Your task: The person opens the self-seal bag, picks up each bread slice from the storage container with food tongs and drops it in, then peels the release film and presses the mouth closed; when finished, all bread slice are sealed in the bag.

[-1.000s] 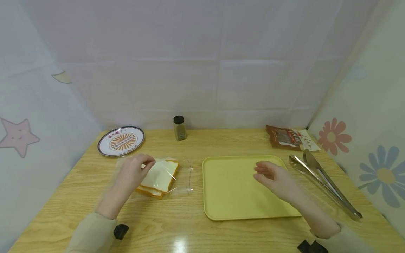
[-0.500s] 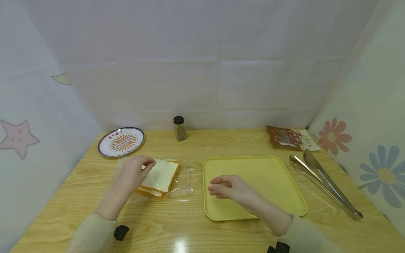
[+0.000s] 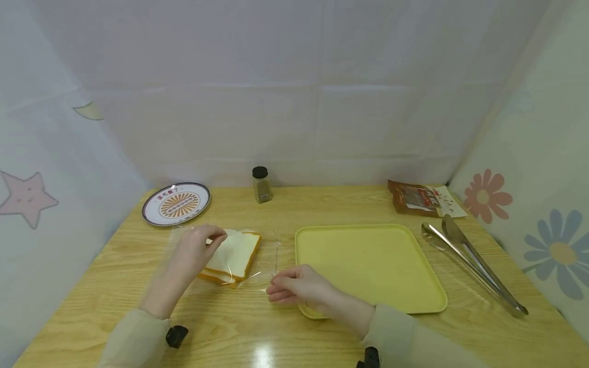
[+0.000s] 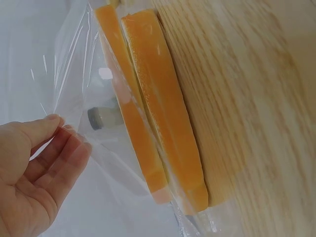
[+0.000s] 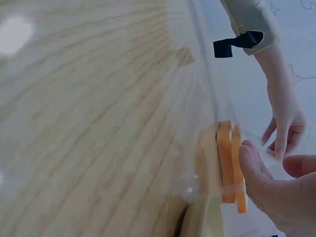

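Two stacked slices of white bread with orange crusts (image 3: pixel 236 253) lie in a clear plastic bag (image 3: pixel 265 255) on the table, left of the middle. Above the bread, my left hand (image 3: pixel 195 250) pinches the bag's film between thumb and fingertips; in the left wrist view the film (image 4: pixel 74 94) is pulled up into a peak at the fingers. My right hand (image 3: pixel 303 287) hovers by the bag's near right corner, over the tray's left edge, thumb and fingers apart with nothing visible between them. Whether its fingertips touch the film I cannot tell.
A yellow tray (image 3: pixel 368 266) lies to the right, with metal tongs (image 3: pixel 474 263) beyond it. At the back stand a patterned plate (image 3: pixel 177 204), a black-capped spice jar (image 3: pixel 262 185) and a brown food packet (image 3: pixel 421 199). Fabric walls bound the table.
My right hand has moved left and slightly down across the tray to the bag's corner. The left hand keeps its pinch on the bag in the same place.
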`<state>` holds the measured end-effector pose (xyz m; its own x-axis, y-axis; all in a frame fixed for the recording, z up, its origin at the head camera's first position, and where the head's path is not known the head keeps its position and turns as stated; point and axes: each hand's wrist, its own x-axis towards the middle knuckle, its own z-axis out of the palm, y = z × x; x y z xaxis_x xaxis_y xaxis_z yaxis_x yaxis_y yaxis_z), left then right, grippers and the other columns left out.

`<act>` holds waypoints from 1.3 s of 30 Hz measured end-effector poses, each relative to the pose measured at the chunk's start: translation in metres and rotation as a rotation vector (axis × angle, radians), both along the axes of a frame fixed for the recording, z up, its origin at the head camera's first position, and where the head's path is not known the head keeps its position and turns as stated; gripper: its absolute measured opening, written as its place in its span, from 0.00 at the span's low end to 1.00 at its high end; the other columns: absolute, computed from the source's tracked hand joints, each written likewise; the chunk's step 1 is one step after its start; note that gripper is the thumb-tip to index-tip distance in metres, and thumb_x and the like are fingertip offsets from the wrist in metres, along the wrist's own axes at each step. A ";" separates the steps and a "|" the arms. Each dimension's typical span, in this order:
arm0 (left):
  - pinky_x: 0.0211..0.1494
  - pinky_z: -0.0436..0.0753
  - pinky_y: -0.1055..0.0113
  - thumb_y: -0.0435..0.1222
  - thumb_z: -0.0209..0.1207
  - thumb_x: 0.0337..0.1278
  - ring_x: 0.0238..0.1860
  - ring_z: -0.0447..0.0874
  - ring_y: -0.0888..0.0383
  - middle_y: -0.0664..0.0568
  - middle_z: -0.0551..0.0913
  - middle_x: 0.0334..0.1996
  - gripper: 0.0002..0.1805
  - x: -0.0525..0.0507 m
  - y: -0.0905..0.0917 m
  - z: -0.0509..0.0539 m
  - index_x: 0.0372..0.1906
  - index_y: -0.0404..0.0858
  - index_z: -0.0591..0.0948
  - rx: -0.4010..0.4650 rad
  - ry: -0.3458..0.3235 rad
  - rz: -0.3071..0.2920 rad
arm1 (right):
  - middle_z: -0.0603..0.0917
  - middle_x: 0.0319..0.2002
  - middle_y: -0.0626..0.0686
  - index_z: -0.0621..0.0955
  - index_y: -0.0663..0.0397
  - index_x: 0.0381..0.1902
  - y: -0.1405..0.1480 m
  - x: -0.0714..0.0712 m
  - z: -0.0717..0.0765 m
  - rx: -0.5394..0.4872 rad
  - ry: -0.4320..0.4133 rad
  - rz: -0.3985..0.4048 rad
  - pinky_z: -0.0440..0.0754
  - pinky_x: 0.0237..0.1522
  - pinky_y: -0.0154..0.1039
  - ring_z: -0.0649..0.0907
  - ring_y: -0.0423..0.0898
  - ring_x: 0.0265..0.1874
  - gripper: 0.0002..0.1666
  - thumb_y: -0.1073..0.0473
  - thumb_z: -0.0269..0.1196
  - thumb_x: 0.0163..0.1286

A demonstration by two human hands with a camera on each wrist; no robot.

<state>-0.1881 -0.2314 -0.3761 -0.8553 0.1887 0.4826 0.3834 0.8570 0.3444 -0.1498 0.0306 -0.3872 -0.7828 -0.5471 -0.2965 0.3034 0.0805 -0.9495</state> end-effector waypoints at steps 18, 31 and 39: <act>0.37 0.85 0.55 0.29 0.63 0.54 0.32 0.84 0.51 0.45 0.86 0.31 0.02 0.000 0.000 0.000 0.32 0.34 0.84 0.019 -0.057 -0.014 | 0.84 0.39 0.68 0.75 0.75 0.48 -0.054 0.001 -0.027 -0.025 -0.190 -0.219 0.87 0.40 0.44 0.87 0.55 0.37 0.21 0.59 0.57 0.69; 0.38 0.85 0.57 0.31 0.63 0.54 0.33 0.84 0.52 0.46 0.86 0.31 0.03 -0.002 -0.001 -0.002 0.32 0.35 0.84 0.000 -0.091 -0.029 | 0.85 0.38 0.69 0.78 0.74 0.44 -0.065 -0.004 -0.037 -0.031 -0.183 -0.267 0.87 0.36 0.44 0.87 0.56 0.36 0.14 0.65 0.54 0.70; 0.39 0.83 0.55 0.40 0.59 0.61 0.36 0.84 0.52 0.49 0.87 0.34 0.09 -0.015 -0.005 0.011 0.36 0.40 0.86 -0.061 -0.260 -0.050 | 0.86 0.35 0.67 0.79 0.73 0.42 -0.066 -0.003 -0.033 -0.056 -0.171 -0.285 0.87 0.35 0.43 0.88 0.53 0.33 0.12 0.67 0.56 0.67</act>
